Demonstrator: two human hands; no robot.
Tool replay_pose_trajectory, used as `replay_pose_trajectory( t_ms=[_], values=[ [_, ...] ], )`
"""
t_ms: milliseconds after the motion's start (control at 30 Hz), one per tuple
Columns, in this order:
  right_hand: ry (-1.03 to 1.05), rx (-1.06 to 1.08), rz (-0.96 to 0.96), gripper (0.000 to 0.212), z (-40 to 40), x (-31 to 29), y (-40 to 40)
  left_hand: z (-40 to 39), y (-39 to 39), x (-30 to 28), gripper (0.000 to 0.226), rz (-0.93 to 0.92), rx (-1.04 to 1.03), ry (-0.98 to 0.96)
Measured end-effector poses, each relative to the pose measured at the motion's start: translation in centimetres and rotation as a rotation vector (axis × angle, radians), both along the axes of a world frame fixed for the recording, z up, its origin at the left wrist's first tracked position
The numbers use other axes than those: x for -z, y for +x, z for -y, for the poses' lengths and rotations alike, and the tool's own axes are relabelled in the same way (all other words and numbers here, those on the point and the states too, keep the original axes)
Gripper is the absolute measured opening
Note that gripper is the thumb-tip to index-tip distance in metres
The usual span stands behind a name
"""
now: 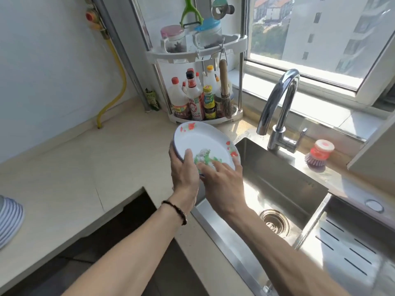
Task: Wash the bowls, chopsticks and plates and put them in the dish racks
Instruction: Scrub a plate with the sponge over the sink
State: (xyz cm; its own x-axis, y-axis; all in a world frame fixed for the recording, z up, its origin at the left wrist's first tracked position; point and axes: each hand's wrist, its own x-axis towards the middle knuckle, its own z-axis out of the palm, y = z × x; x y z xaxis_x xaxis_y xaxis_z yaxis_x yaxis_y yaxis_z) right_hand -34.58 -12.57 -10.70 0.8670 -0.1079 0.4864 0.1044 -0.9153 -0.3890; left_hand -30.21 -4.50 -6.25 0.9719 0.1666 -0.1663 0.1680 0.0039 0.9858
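The enamel plate [203,144] — white, with red and green flowers and a dark rim — was held tilted above the left edge of the steel sink [275,167], its face turned up toward the person, a tilt that would probably let water run back into the basin. The left hand [184,174] gripped its near rim, thumb on the face and fingers curled behind, to steady it. The right hand [222,184] lay on the face with fingers nearly straight, seemingly rubbing it — whether it held a cloth I could not tell. The faucet [280,107] showed no running water; a dish brush [319,155] stood on the ledge beyond, and striped bowls [9,223] sat well apart on the counter [74,167]
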Motion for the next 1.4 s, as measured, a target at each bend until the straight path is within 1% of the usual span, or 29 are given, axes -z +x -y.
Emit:
replay_pose_trajectory(
  t_ms=[33,67,100,167,233,300,400,433,500,567,633,700,733,800,867,900,933,967,1000,1067,1100,1167,1200,1267,1333,1367,1400],
  values=[
    [0.039,-0.055,-0.060,0.037,-0.4,-0.6,-0.1,0.1,0.4,-0.4,0.042,0.021,-0.053,0.042],
    [0.071,-0.132,-0.166,0.047,-0.3,-1.0,-0.3,-0.2,1.0,-0.5,0.038,0.016,-0.083,0.061],
    [0.063,-0.195,-0.271,0.059,0.4,-1.2,-0.5,-0.7,1.6,-0.6,0.036,-0.001,-0.081,0.052],
    [0.002,-0.217,-0.429,0.082,2.8,-0.9,-0.1,-1.6,2.3,-0.6,0.033,0.001,-0.044,0.052],
    [0.018,-0.168,-0.520,0.096,4.5,-0.4,0.5,-1.8,2.4,-0.7,0.035,0.037,-0.036,0.146],
    [0.097,-0.222,-0.508,0.098,3.6,-0.5,0.7,-1.4,2.7,-0.9,0.039,0.068,-0.070,0.175],
    [0.129,-0.388,-0.424,0.092,1.7,-0.1,0.1,-1.7,3.6,-1.1,0.040,0.028,-0.064,0.125],
    [0.113,-0.385,-0.428,0.091,2.2,0.0,-0.1,-1.9,3.5,-1.1,0.039,0.014,-0.024,0.139],
    [0.067,-0.284,-0.489,0.094,3.9,0.5,0.1,-2.1,3.3,-1.3,0.037,0.014,0.033,0.198],
    [0.077,-0.200,-0.509,0.094,4.3,0.7,0.1,-1.9,3.2,-1.0,0.038,0.036,-0.011,0.208],
    [0.172,-0.269,-0.430,0.089,2.5,0.4,-0.2,-1.7,3.3,-1.2,0.039,0.030,-0.051,0.188],
    [0.202,-0.351,-0.344,0.081,1.4,0.7,-0.6,-2.2,3.8,-1.2,0.038,0.005,0.005,0.167],
    [0.190,-0.353,-0.316,0.077,1.8,1.0,-0.8,-2.7,4.1,-1.3,0.035,-0.023,0.064,0.165],
    [0.137,-0.292,-0.291,0.066,3.7,1.3,-0.8,-3.8,4.9,-2.0,0.028,-0.150,0.161,0.128],
    [-0.008,-0.226,-0.226,0.053,5.2,1.7,-0.8,-4.8,5.7,-2.4,0.033,-0.298,0.218,0.025],
    [-0.093,-0.208,-0.190,0.046,5.3,1.7,-0.7,-5.1,5.8,-2.3,0.036,-0.337,0.207,-0.024],
    [-0.139,-0.185,-0.158,0.039,4.9,1.6,-0.4,-5.0,5.5,-2.2,0.037,-0.328,0.181,-0.045],
    [-0.154,-0.157,-0.133,0.032,4.2,1.2,-0.1,-4.5,4.8,-1.9,0.037,-0.272,0.157,-0.040],
    [-0.145,-0.128,-0.117,0.026,3.3,0.8,0.2,-3.9,3.8,-1.3,0.042,-0.198,0.142,-0.026],
    [-0.064,-0.079,-0.081,0.022,1.2,-0.3,0.9,-2.2,1.8,0.1,0.057,-0.070,0.124,-0.017],
    [-0.018,-0.078,-0.061,0.022,0.2,-0.8,1.0,-1.6,1.4,0.3,0.057,-0.017,0.077,-0.005],
    [0.055,-0.157,-0.056,0.030,-0.8,-1.4,0.7,-1.2,2.2,-0.2,0.049,0.044,-0.013,0.023],
    [0.072,-0.216,-0.135,0.039,-0.3,-1.4,0.5,-1.5,2.8,-0.4,0.045,0.061,-0.008,0.051],
    [0.028,-0.287,-0.356,0.065,2.0,-1.2,0.3,-2.3,3.6,-0.9,0.041,0.115,0.029,0.148],
    [-0.032,-0.259,-0.515,0.095,4.3,-1.0,0.6,-2.7,3.7,-1.3,0.040,0.157,0.016,0.232],
    [-0.024,-0.264,-0.563,0.103,4.5,-1.0,0.5,-2.6,3.8,-1.1,0.040,0.164,-0.009,0.250],
    [0.026,-0.301,-0.578,0.105,4.1,-1.2,0.4,-2.5,4.0,-1.1,0.040,0.162,-0.039,0.254]
  ],
)
